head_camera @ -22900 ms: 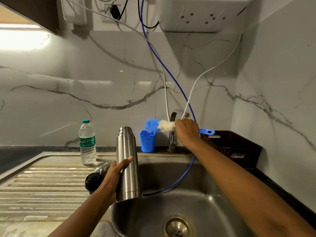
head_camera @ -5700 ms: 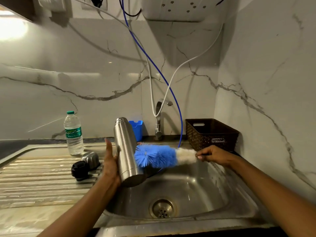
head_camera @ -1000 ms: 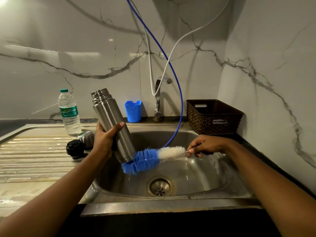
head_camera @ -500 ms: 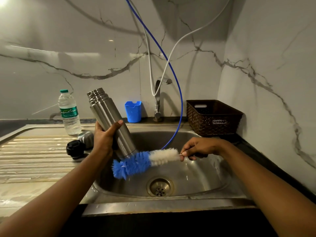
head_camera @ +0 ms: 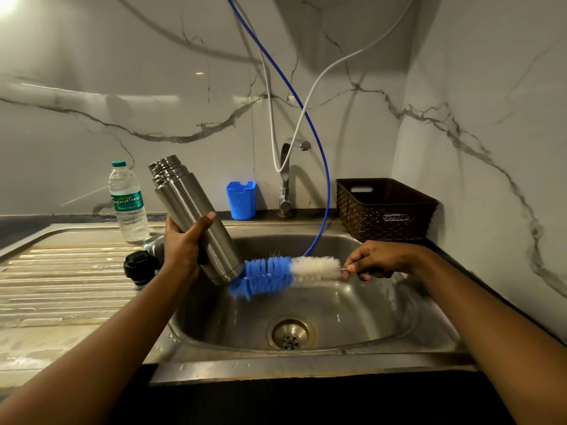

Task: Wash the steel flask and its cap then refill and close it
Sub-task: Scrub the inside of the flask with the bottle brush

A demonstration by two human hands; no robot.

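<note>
Cylindrical steel flask (head_camera: 191, 210) is leaning in the left hand's (head_camera: 181, 250) wrap; right hand (head_camera: 374, 259), pinching the blue-white bristle brush (head_camera: 270, 274), should be circling the base.

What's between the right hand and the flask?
Only the brush: its white-and-blue bristles run from the right hand to the flask base, above the sink. Head view.

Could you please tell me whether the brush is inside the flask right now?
No: the brush, held by the right hand, has its blue bristles against the outside of the flask, at its lower end.
</note>
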